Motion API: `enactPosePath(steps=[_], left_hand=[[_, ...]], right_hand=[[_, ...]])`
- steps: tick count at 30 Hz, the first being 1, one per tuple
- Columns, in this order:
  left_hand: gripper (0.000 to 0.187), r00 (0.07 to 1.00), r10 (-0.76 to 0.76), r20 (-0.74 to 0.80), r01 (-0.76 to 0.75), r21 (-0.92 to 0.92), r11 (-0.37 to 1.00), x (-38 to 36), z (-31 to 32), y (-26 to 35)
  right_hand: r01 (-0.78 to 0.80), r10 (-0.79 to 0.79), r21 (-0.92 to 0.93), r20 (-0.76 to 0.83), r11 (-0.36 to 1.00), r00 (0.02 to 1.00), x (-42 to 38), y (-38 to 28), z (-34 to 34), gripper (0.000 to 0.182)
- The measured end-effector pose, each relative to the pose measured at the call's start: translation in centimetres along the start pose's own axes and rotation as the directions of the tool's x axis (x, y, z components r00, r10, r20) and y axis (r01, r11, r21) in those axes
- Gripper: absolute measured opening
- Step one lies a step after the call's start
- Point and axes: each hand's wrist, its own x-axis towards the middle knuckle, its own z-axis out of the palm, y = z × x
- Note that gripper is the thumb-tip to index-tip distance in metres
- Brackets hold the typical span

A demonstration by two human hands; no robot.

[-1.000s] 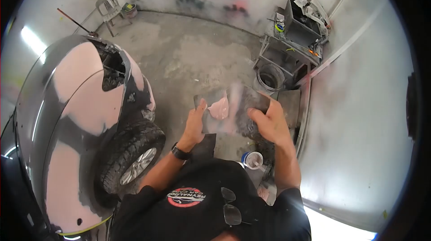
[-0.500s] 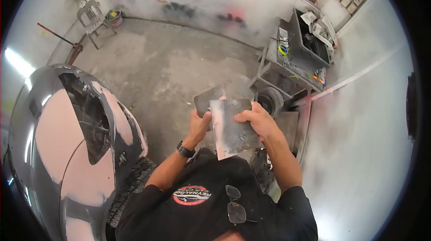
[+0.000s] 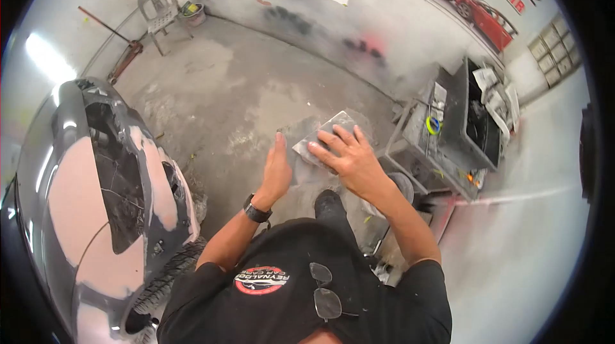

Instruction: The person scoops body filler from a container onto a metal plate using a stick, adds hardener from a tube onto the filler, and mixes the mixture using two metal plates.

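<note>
My right hand [image 3: 353,159] grips a dusty grey sheet of sandpaper [image 3: 343,120] with a pale edge, its fingers spread across the top face. Just left of it, my left hand [image 3: 275,174] stands edge-on, fingers straight and palm turned inward. Against that palm is a second grey sandpaper sheet [image 3: 303,173], smeared by motion; the left thumb is hidden. Both sheets are in front of my waist, above the floor, and overlap in this view.
On the left stands a dark car body [image 3: 38,216] with pink filler patches [image 3: 77,190]. A metal bench [image 3: 416,136] at right carries a grey bin [image 3: 471,123] and a yellow tape roll [image 3: 434,126]. A chair [image 3: 160,14], bucket [image 3: 192,16] and floor jack [image 3: 128,56] stand at the back.
The two sheets have shifted and tilted between my hands. My right fingers now lie spread over its sheet, and my left fingers have straightened. The view has turned slightly, showing more of the wall poster.
</note>
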Motion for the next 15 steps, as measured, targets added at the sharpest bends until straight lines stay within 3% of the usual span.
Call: enactPosePath(steps=[1,3,5,9,11,14,15], left_hand=[[0.067,1.000,0.020,-0.009,-0.020,0.039,0.999,0.1,1.8,4.2],[0.067,1.000,0.010,-0.024,-0.011,-0.024,1.000,2.2,4.6,6.7],[0.067,0.998,-0.056,-0.031,0.047,-0.234,0.971,5.1,7.0,6.4],[0.064,0.973,-0.150,-0.178,0.077,-0.361,0.929,9.6,10.3,7.9],[0.062,0.950,-0.185,-0.251,0.037,-0.498,0.866,12.0,11.1,9.0],[0.069,0.968,-0.156,-0.197,-0.045,-0.747,0.664,15.2,10.2,9.9],[0.075,0.987,-0.132,-0.090,0.006,-0.803,0.596,15.8,10.0,9.5]], right_hand=[[0.042,-0.043,0.035,0.034,0.998,0.998,0.2,1.9,0.6,0.051],[0.119,-0.125,0.100,0.056,0.988,0.991,0.7,5.1,0.8,0.050],[0.181,-0.192,0.125,0.086,0.975,0.978,0.9,8.3,0.7,0.053],[0.302,-0.323,0.134,0.175,0.944,0.930,1.3,14.8,-0.3,0.052],[0.256,-0.290,0.206,0.156,0.944,0.944,2.2,17.6,-2.0,0.050],[0.160,-0.191,0.427,0.030,0.890,0.981,3.7,21.6,-4.6,0.048],[0.128,-0.136,0.518,-0.022,0.846,0.990,4.3,22.8,-4.9,0.048]])
